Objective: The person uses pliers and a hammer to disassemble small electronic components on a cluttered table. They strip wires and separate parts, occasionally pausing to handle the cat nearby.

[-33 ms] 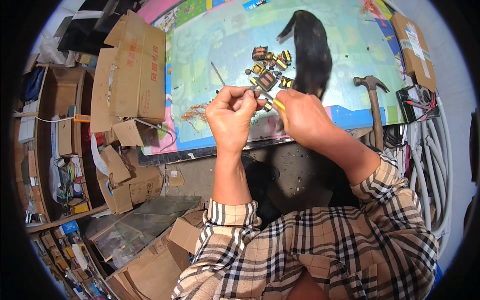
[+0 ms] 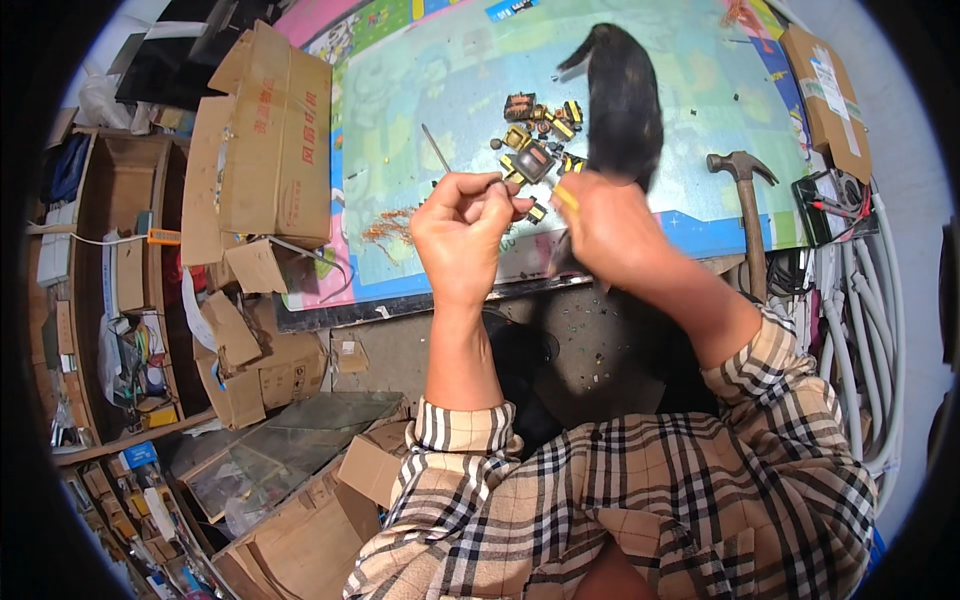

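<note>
Here are both hands, meeting near the middle of the frame, over the near part of the surface [image 2: 430,90]. The left hand [image 2: 465,230] is curled, thumb and forefinger pinched together, seemingly on a small part [image 2: 507,182] that is mostly hidden; what it is, I can't tell. That fingertip pinch probably steadies it while leaving its end free.

Over to the right hand [image 2: 620,225], blurred, its fingers closed round a yellow-handled tool [image 2: 567,198]. The tool's tip is lost in the blur, so contact with the part can't be called. Look at the pose: left forearm nearly upright in the frame, right forearm slanting in from the lower right, knuckles up, a set-up that looks suited to bringing a tool in from the side.

Just above the fingertips, upper middle, sits the cluster of coil components [image 2: 533,160], black, yellow and copper, likely gathered there for easy reach. A thin metal rod [image 2: 436,147] lies to their left; copper-coloured scraps [image 2: 388,227] lie beside the left hand. Right of frame, the hammer [image 2: 750,180] rests well apart, handle pointing down toward the person, perhaps for a handy grab.
</note>
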Demonstrator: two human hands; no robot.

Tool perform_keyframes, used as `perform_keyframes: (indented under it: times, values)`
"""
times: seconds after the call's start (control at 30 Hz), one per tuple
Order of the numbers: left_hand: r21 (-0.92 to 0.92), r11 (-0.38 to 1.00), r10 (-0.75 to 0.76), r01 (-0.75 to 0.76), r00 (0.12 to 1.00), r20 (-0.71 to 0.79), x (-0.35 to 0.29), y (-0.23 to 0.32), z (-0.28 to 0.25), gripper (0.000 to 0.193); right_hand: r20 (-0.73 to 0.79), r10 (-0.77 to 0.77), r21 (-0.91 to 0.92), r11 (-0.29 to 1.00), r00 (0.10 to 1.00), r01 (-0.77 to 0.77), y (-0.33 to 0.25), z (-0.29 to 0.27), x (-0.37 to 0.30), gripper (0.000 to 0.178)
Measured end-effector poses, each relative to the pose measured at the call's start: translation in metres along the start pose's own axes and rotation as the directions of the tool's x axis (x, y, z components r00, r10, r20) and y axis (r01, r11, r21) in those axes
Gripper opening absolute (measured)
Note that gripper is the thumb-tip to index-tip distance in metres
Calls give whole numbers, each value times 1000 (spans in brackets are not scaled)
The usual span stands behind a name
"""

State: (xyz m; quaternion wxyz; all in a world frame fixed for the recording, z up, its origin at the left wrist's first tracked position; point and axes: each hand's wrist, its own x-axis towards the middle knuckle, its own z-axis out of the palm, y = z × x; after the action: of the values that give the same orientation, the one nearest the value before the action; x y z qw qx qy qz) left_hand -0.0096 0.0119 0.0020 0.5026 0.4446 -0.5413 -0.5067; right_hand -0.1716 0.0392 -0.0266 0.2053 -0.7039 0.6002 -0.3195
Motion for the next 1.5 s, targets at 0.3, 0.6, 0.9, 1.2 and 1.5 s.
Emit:
perform_keyframes:
  times: [0.3,0.6,0.9,1.2,1.5]
  values:
    - [-349,920,-132,177,980,149,7,-1,-10,26,17,-25,55,998,1000,24,2,-6,1,27]
    - [-310,942,-98,126,990,104,9,-5,-4,23,56,-26,54,998,998,23,2,-6,-2,32]
    - [-39,997,72,-71,997,36,5,-2,-1,21,251,8,370,923,968,-104,-4,-17,1,25]
    - [-78,992,96,-95,995,11,4,-1,-2,21,106,-16,240,971,994,-10,-7,-11,-2,27]
    - [168,985,45,-34,997,-63,3,-3,3,15,-37,-27,-92,995,999,23,-5,-15,1,31]
